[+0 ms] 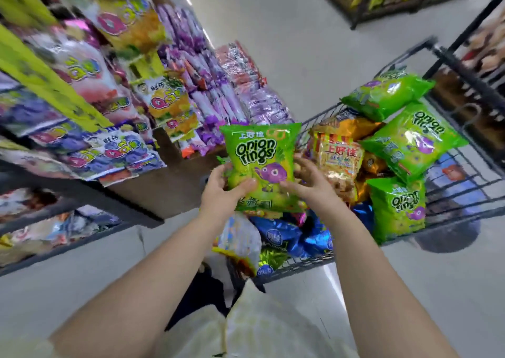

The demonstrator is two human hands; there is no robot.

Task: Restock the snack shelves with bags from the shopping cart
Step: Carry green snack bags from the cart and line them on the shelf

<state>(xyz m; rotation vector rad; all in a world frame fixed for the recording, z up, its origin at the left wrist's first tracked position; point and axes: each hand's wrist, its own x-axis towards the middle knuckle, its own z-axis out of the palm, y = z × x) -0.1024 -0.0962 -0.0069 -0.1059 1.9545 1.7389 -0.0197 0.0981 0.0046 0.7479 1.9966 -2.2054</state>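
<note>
Green onion-rings bag [259, 166] is held upright over the shopping cart's [306, 266] edge, gripped low by the left hand [221, 191] and right hand [308, 182], fingers curled round its sides. Pickup is judged done; a swing to the shelves [153, 193] at nine o'clock is called for.

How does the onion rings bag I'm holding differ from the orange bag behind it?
The onion rings bag is green with a purple cartoon; the orange bag has red lettering. The left hand and right hand hold the onion rings bag upright; the orange bag rests in the cart. Both share brand characters.
</note>
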